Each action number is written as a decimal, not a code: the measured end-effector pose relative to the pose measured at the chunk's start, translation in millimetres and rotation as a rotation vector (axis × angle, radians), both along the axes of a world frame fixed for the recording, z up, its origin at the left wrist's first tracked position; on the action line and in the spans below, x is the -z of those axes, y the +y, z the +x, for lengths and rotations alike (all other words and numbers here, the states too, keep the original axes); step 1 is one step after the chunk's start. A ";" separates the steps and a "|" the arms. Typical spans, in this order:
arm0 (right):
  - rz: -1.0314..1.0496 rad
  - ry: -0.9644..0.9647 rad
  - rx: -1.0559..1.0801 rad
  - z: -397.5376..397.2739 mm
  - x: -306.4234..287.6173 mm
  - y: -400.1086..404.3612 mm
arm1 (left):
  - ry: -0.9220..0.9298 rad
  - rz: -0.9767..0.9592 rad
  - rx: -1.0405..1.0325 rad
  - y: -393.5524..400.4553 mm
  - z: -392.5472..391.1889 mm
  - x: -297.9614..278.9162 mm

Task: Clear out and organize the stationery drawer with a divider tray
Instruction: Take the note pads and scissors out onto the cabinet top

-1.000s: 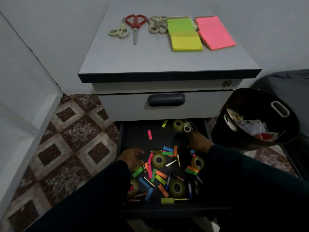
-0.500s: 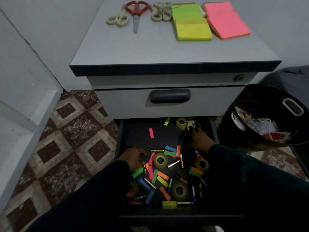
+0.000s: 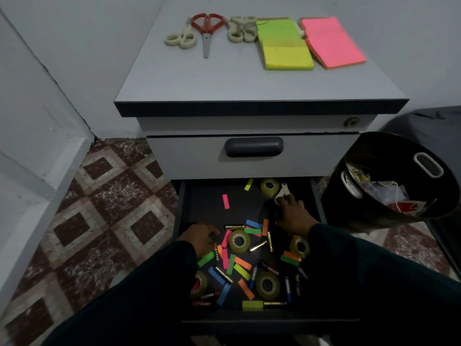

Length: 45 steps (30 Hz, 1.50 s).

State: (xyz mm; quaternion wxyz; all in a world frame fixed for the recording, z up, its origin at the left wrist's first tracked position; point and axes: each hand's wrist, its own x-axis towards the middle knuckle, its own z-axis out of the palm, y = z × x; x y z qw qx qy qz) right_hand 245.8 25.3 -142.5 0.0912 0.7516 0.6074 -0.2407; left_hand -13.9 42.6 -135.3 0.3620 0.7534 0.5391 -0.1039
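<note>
The bottom drawer (image 3: 199,203) stands open, its dark floor littered with tape rolls (image 3: 239,241), batteries (image 3: 258,245) and coloured sticky strips (image 3: 225,201). My right hand (image 3: 293,216) reaches to the drawer's back right, and its fingertips pinch the handle of cream scissors (image 3: 282,192) beside a tape roll (image 3: 270,187). At the drawer's left side, my left hand (image 3: 199,237) rests on the floor with loosely curled fingers and holds nothing that I can see. Dark sleeves cover both arms and hide the drawer's front corners.
On the cabinet top (image 3: 224,78) lie red scissors (image 3: 205,28), two cream scissors (image 3: 180,39), a green-yellow note pad (image 3: 284,43) and a pink pad (image 3: 331,41). A black bin (image 3: 349,211) with rubbish stands at the right. The drawer above, with its dark handle (image 3: 254,146), is closed.
My right hand has reached further back and taken hold of the cream scissors' handle, which now stands tilted up. My left hand has stayed in place. The view has shifted closer.
</note>
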 end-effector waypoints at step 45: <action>0.172 -0.051 -0.343 -26.5 -79.3 -36.8 | -0.067 0.211 -0.038 -15.0 -5.0 -53.1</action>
